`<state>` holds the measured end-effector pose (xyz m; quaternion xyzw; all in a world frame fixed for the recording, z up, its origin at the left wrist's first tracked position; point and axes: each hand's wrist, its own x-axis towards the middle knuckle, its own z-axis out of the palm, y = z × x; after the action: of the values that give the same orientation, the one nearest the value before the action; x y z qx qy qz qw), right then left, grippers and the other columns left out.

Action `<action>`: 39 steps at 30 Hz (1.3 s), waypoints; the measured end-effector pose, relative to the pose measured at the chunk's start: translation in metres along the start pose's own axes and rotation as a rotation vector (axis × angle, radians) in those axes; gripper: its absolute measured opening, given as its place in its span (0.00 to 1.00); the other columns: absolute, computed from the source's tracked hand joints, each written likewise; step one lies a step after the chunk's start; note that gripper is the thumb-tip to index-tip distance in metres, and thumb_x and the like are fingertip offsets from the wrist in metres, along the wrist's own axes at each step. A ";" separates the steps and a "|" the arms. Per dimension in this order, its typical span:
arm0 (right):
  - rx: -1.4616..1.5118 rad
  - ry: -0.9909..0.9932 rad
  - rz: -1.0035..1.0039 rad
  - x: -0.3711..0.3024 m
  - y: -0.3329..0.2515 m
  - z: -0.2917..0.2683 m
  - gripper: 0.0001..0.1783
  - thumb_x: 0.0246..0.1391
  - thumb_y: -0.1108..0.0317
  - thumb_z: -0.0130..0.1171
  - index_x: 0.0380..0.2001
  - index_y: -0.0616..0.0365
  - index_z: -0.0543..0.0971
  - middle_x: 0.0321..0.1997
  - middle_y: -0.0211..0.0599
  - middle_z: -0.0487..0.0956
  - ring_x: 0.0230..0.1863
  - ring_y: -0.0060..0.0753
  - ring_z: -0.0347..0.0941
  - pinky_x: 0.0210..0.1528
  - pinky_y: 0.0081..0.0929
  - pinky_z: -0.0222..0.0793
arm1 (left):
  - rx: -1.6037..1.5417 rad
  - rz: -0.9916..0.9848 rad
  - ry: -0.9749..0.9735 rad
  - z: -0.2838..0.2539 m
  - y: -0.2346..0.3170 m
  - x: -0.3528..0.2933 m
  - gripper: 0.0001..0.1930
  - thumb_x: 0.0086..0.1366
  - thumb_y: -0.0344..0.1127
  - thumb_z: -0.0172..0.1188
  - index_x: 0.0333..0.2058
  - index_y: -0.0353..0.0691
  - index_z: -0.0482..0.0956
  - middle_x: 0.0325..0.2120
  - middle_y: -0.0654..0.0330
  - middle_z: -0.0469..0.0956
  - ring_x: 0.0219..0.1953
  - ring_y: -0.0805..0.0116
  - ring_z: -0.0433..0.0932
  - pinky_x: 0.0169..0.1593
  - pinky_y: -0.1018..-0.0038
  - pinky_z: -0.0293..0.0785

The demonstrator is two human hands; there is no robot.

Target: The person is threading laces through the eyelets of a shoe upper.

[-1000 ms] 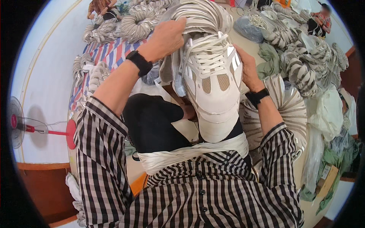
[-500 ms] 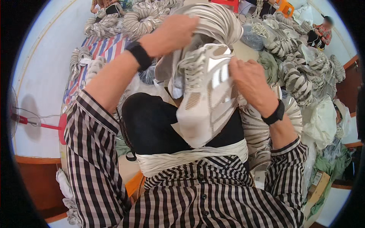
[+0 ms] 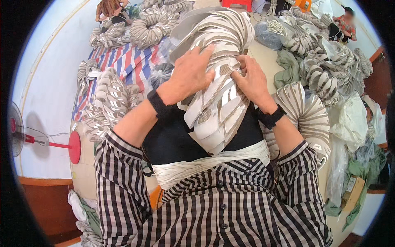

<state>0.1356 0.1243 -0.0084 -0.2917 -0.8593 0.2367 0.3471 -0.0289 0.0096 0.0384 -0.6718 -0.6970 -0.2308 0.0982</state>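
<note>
A long stack of pale shoe uppers [image 3: 226, 96], cream with tan mesh patches and shiny strips, lies fanned out over my lap, its pointed end toward my waist. The far part curls into a thick roll. My left hand [image 3: 190, 73] grips the left side of the stack, thumb inward, fingers laid over the overlapping edges. On the other side, my right hand [image 3: 254, 82] has its fingers bent and thumb against the uppers, pinching at the layers near the middle. A bundle of white laces [image 3: 210, 164] is wrapped around my waist.
More coiled stacks of uppers lie at my right [image 3: 302, 109], at my left [image 3: 113, 96] and farther back. A striped sheet [image 3: 117, 61] covers the floor at left. A red-based fan [image 3: 75, 147] stands by the wall. Two people [image 3: 345, 26] sit at the back.
The single laced-looking upper on top is now a fanned, overlapping stack. My left hand has come down toward me onto it, and my right hand has moved inward.
</note>
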 end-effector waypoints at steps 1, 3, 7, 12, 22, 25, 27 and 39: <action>0.002 0.003 0.001 0.002 0.002 0.002 0.22 0.44 0.61 0.59 0.43 0.59 0.70 0.36 0.45 0.71 0.41 0.43 0.70 0.44 0.39 0.66 | 0.003 0.003 -0.001 -0.002 0.003 0.000 0.31 0.52 0.38 0.58 0.55 0.35 0.65 0.41 0.41 0.72 0.45 0.47 0.73 0.50 0.58 0.68; 0.084 -0.046 0.122 0.004 0.004 0.004 0.22 0.44 0.60 0.60 0.42 0.59 0.70 0.36 0.45 0.72 0.41 0.44 0.69 0.44 0.38 0.65 | -0.175 -0.140 -0.021 -0.003 0.011 0.001 0.29 0.51 0.40 0.59 0.52 0.36 0.69 0.50 0.37 0.68 0.51 0.44 0.69 0.54 0.59 0.67; 0.155 0.006 0.094 0.001 0.010 0.009 0.24 0.42 0.60 0.61 0.42 0.58 0.69 0.36 0.46 0.72 0.41 0.44 0.69 0.44 0.36 0.65 | 0.132 0.062 0.058 0.012 0.033 -0.009 0.28 0.50 0.40 0.60 0.51 0.37 0.70 0.53 0.36 0.64 0.56 0.41 0.65 0.57 0.58 0.65; -0.030 0.107 -0.096 -0.009 -0.006 0.002 0.14 0.43 0.66 0.62 0.33 0.58 0.73 0.35 0.40 0.72 0.41 0.45 0.69 0.43 0.36 0.64 | 0.136 0.093 -0.071 -0.006 0.017 -0.001 0.23 0.50 0.34 0.58 0.47 0.37 0.73 0.52 0.38 0.66 0.53 0.44 0.68 0.54 0.58 0.67; -0.332 -0.150 -0.629 -0.013 -0.037 0.023 0.13 0.49 0.63 0.54 0.36 0.58 0.78 0.42 0.38 0.74 0.50 0.41 0.65 0.56 0.42 0.55 | 0.059 0.351 0.008 -0.004 0.004 0.016 0.05 0.51 0.28 0.54 0.25 0.33 0.73 0.27 0.47 0.70 0.30 0.48 0.74 0.35 0.58 0.71; -0.482 -0.228 -0.607 -0.004 -0.033 0.045 0.17 0.48 0.58 0.53 0.38 0.56 0.79 0.43 0.39 0.75 0.50 0.42 0.65 0.55 0.43 0.54 | 0.103 0.338 -0.020 -0.003 -0.002 0.015 0.04 0.51 0.28 0.54 0.25 0.34 0.73 0.26 0.48 0.70 0.29 0.48 0.74 0.34 0.58 0.71; -0.504 0.077 -0.757 -0.001 -0.034 0.054 0.16 0.46 0.59 0.53 0.36 0.55 0.80 0.42 0.37 0.75 0.49 0.41 0.65 0.54 0.43 0.54 | 0.063 0.341 0.014 -0.005 -0.009 0.015 0.03 0.51 0.27 0.53 0.24 0.34 0.73 0.26 0.50 0.70 0.28 0.48 0.74 0.32 0.58 0.71; -0.042 -0.078 -0.652 -0.017 -0.042 -0.007 0.09 0.40 0.68 0.57 0.27 0.59 0.73 0.33 0.40 0.69 0.41 0.41 0.67 0.45 0.36 0.63 | 0.135 -0.027 0.059 -0.048 -0.108 -0.027 0.08 0.60 0.26 0.51 0.37 0.41 0.77 0.23 0.45 0.76 0.25 0.47 0.76 0.28 0.60 0.69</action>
<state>0.1369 0.0841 0.0139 0.0012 -0.9248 0.1064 0.3652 -0.1416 -0.0349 0.0477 -0.6470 -0.7168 -0.2043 0.1609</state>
